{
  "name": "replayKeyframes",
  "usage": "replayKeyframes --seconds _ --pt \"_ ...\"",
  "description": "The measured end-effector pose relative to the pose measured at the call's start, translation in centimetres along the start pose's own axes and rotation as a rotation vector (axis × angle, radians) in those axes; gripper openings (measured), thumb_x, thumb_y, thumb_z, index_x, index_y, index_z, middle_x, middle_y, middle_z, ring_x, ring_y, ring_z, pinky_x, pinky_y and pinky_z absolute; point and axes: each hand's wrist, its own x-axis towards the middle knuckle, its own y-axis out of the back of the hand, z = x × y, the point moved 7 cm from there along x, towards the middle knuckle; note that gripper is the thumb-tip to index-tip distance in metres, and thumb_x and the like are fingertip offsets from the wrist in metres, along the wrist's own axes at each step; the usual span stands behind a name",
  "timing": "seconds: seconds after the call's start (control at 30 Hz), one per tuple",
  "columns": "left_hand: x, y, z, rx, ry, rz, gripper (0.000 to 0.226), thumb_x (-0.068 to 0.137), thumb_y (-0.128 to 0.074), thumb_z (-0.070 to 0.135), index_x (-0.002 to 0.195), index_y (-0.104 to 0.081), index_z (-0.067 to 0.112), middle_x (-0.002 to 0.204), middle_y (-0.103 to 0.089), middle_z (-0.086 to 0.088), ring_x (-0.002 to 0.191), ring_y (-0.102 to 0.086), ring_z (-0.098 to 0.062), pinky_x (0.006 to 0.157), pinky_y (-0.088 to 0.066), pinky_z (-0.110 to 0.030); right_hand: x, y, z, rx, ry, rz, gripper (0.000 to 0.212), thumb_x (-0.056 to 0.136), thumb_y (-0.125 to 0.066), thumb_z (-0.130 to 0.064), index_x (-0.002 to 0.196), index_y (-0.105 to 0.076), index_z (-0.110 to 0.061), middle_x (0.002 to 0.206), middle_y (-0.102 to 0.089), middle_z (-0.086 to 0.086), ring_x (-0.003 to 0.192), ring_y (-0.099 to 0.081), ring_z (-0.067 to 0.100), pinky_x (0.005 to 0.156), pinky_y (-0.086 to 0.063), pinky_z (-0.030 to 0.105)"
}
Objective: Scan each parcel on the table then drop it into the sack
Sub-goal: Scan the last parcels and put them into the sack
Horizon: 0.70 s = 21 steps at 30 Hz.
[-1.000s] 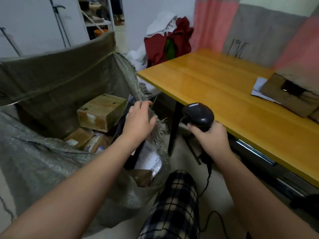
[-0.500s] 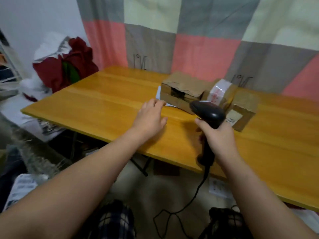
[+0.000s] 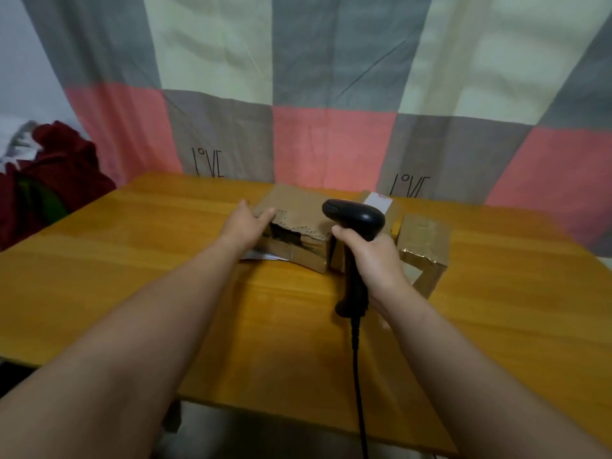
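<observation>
A torn brown cardboard parcel [image 3: 294, 207] lies on the yellow wooden table [image 3: 159, 253], with a ragged hole in its front. My left hand [image 3: 246, 223] reaches its left end, fingers stretched out, thumb on the torn top edge. My right hand [image 3: 374, 256] grips the handle of a black barcode scanner [image 3: 354, 217], held upright just in front of the parcels. Behind the scanner stands a parcel with a white label [image 3: 379, 201]. A smaller brown box [image 3: 424, 246] sits to the right. The sack is out of view.
A white sheet of paper [image 3: 261, 256] pokes out from under the torn parcel. The scanner's black cable [image 3: 359, 376] hangs down over the table's near edge. A patchwork curtain [image 3: 331, 94] hangs behind the table. Red clothing [image 3: 49, 180] is piled at the far left.
The view has swung from the sack on the left to the table. My left hand left the sack's rim and travelled to the torn parcel. My right hand kept holding the scanner.
</observation>
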Motion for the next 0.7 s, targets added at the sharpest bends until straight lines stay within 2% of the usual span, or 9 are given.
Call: replayKeyframes --seconds 0.1,0.17,0.27,0.37,0.47,0.5,0.6,0.7 --pt "-0.8 0.2 -1.0 -0.153 0.002 -0.010 0.054 0.090 -0.065 0.030 0.135 -0.046 0.006 0.127 -0.056 -0.008 0.111 -0.055 -0.025 0.095 -0.046 -0.035 0.4 -1.1 0.2 0.039 -0.007 -0.007 0.014 0.084 -0.069 -0.036 0.088 -0.060 -0.025 0.091 -0.063 0.002 0.091 -0.058 0.017 0.085 -0.045 0.035" --pt "-2.3 0.4 -1.7 -0.258 0.011 -0.037 0.055 0.089 -0.067 0.023 0.138 -0.044 0.011 0.120 -0.053 -0.004 0.104 -0.052 -0.019 0.088 -0.042 -0.029 0.2 -1.7 0.5 0.086 -0.009 -0.016 0.010 0.085 -0.068 -0.034 0.087 -0.060 -0.027 0.091 -0.063 0.000 0.092 -0.058 0.015 0.087 -0.044 0.035" --pt "-4.9 1.3 -2.9 -0.382 0.021 -0.020 0.060 0.089 -0.067 0.017 0.142 -0.040 0.019 0.118 -0.053 -0.006 0.097 -0.053 -0.017 0.077 -0.042 -0.026 -0.5 -2.0 0.7 0.145 0.009 0.007 0.008 0.088 -0.067 -0.031 0.088 -0.059 -0.030 0.092 -0.064 -0.003 0.091 -0.059 0.011 0.083 -0.044 0.030" --pt "-8.0 3.0 -4.1 -0.371 0.012 0.028 0.050 0.090 -0.064 0.014 0.134 -0.042 0.024 0.114 -0.051 0.001 0.086 -0.053 -0.009 0.062 -0.040 -0.021 -1.7 -2.0 1.2 0.227 -0.020 0.014 0.017 0.088 -0.066 -0.030 0.103 -0.060 -0.027 0.094 -0.070 -0.004 0.091 -0.067 0.013 0.086 -0.053 0.033" --pt "-11.0 4.8 -5.1 -0.450 0.020 0.055 0.019 0.096 -0.051 0.016 0.115 -0.051 0.019 0.106 -0.057 0.005 0.094 -0.056 -0.011 0.067 -0.042 -0.020 -3.6 -1.7 2.0 0.216 -0.050 -0.005 0.036 0.084 -0.069 -0.036 0.115 -0.061 -0.021 0.102 -0.071 0.004 0.097 -0.068 0.021 0.094 -0.053 0.042" --pt "-11.8 5.4 -5.4 -0.509 0.035 0.065 0.014 0.098 -0.045 0.017 0.110 -0.054 0.016 0.104 -0.059 0.004 0.096 -0.056 -0.011 0.070 -0.042 -0.020 -4.4 -1.6 2.2 0.204 -0.067 -0.015 0.040 0.082 -0.070 -0.039 0.117 -0.061 -0.022 0.105 -0.070 0.004 0.101 -0.065 0.022 0.096 -0.050 0.044" --pt "-13.1 7.0 -6.9 -0.698 0.110 0.153 0.028 0.101 -0.038 0.028 0.114 -0.055 0.010 0.112 -0.062 -0.006 0.108 -0.058 -0.022 0.084 -0.046 -0.027 -6.4 -1.2 2.8 0.233 -0.104 -0.034 0.038 0.081 -0.072 -0.039 0.115 -0.061 -0.026 0.108 -0.066 -0.002 0.106 -0.058 0.019 0.097 -0.045 0.040" --pt "-14.1 7.9 -7.3 -0.683 0.123 0.192 0.049 0.100 -0.037 0.049 0.132 -0.048 0.015 0.121 -0.058 -0.004 0.110 -0.056 -0.022 0.093 -0.044 -0.036 -8.2 -0.8 2.5 0.366 -0.089 0.010 0.024 0.084 -0.071 -0.031 0.106 -0.060 -0.029 0.098 -0.065 -0.007 0.094 -0.060 0.010 0.077 -0.047 0.027"
